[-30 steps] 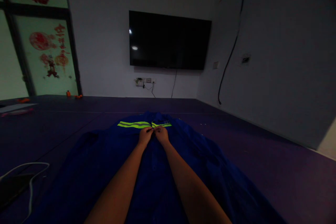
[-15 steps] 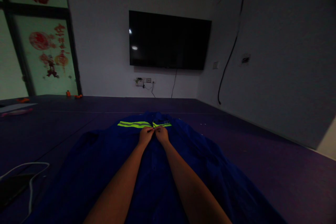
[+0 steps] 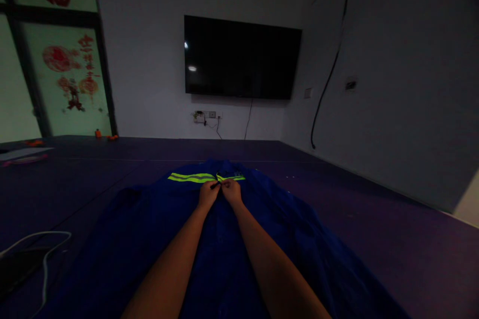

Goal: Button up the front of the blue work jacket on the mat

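Note:
A blue work jacket (image 3: 157, 224) with a yellow-green and grey reflective stripe (image 3: 190, 178) across the chest lies spread on the purple floor, its collar pointing away from me. My left hand (image 3: 208, 193) is closed on the jacket's front edge, just below the stripe. Right beside it, my right hand (image 3: 231, 192) pinches the opposite front edge, and the fingertips of both hands nearly meet at the centre line. The small spot between the fingers is dark, so any button there is hidden.
A dark flat device (image 3: 22, 266) with a white cable (image 3: 45, 259) lies at the lower left. Small orange objects (image 3: 112, 137) sit by the glass door (image 3: 67, 75). A television (image 3: 242, 57) hangs on the far wall, and a black cable (image 3: 329, 77) runs down the right wall.
Both hands stay at the same place on the jacket front. The left fingers have shifted slightly; the jacket has not visibly moved.

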`<move>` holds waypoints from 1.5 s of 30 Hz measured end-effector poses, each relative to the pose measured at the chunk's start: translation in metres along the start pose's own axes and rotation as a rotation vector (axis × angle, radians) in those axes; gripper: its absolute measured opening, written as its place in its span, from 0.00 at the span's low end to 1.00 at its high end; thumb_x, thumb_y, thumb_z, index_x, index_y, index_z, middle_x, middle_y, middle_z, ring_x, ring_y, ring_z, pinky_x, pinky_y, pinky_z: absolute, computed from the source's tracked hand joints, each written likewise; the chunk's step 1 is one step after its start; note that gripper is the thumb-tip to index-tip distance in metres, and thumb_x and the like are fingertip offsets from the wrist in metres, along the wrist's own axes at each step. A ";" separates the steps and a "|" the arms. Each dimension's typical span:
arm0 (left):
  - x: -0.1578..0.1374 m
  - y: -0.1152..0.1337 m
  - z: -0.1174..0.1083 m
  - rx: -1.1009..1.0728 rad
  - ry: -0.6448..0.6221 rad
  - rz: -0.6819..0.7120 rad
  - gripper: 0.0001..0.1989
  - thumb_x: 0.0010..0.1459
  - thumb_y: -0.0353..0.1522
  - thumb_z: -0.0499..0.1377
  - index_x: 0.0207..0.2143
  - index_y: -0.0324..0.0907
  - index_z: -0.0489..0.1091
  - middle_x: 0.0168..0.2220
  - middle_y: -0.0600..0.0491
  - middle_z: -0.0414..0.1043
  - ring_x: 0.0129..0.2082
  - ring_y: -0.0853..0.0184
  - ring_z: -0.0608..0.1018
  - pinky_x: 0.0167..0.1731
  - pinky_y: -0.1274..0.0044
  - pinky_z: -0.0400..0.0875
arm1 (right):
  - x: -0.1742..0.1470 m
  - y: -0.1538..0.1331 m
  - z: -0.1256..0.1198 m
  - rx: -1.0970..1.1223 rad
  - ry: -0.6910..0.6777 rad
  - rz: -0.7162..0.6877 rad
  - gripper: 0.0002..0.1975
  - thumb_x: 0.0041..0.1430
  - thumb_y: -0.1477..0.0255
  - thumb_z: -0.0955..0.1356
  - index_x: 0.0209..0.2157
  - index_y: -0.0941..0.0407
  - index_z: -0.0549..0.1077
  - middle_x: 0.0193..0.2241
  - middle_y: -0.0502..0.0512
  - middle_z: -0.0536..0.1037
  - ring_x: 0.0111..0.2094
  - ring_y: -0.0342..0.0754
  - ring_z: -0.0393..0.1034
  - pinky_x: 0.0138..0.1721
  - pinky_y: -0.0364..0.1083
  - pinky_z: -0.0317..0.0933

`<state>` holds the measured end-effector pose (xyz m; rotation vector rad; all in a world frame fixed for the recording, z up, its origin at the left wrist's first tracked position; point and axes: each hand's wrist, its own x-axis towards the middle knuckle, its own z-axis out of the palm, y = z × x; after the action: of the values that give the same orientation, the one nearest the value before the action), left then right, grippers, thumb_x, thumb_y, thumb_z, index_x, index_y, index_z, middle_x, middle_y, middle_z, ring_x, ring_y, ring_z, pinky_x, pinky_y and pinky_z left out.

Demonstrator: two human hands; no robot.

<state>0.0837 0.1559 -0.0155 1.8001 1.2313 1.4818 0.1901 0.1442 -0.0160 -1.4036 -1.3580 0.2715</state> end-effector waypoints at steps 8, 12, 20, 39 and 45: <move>0.000 0.001 -0.001 -0.001 -0.013 -0.023 0.10 0.48 0.29 0.58 0.35 0.38 0.74 0.38 0.47 0.75 0.42 0.63 0.74 0.43 0.73 0.67 | 0.000 -0.004 -0.005 -0.063 0.011 -0.001 0.06 0.44 0.76 0.64 0.23 0.58 0.73 0.22 0.53 0.76 0.26 0.45 0.71 0.28 0.39 0.61; 0.000 0.002 -0.001 0.000 -0.016 -0.029 0.09 0.49 0.30 0.58 0.34 0.38 0.74 0.37 0.47 0.75 0.41 0.63 0.75 0.43 0.73 0.68 | 0.002 -0.004 -0.004 -0.077 -0.002 0.005 0.06 0.45 0.75 0.64 0.23 0.59 0.73 0.24 0.54 0.77 0.27 0.45 0.71 0.28 0.39 0.60; -0.001 0.004 -0.002 -0.007 -0.011 -0.026 0.09 0.49 0.30 0.58 0.34 0.38 0.74 0.37 0.47 0.75 0.40 0.63 0.75 0.42 0.72 0.68 | 0.003 0.001 -0.001 -0.041 -0.045 0.025 0.08 0.49 0.73 0.63 0.25 0.58 0.74 0.25 0.53 0.77 0.27 0.44 0.71 0.27 0.38 0.61; -0.002 0.007 -0.005 0.021 -0.069 -0.002 0.11 0.49 0.26 0.56 0.35 0.40 0.74 0.39 0.48 0.75 0.42 0.64 0.75 0.45 0.72 0.66 | 0.005 0.006 -0.001 -0.018 -0.065 0.009 0.12 0.50 0.70 0.62 0.25 0.59 0.75 0.22 0.52 0.76 0.25 0.44 0.70 0.26 0.39 0.60; -0.003 0.008 -0.005 0.012 -0.066 -0.009 0.11 0.49 0.27 0.56 0.36 0.41 0.74 0.39 0.49 0.75 0.41 0.63 0.75 0.45 0.71 0.67 | 0.005 0.006 0.001 -0.024 -0.069 0.004 0.11 0.50 0.71 0.62 0.25 0.58 0.76 0.22 0.52 0.76 0.26 0.44 0.71 0.25 0.38 0.60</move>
<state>0.0817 0.1490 -0.0092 1.8338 1.2170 1.4020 0.1947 0.1505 -0.0188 -1.4284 -1.4190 0.3094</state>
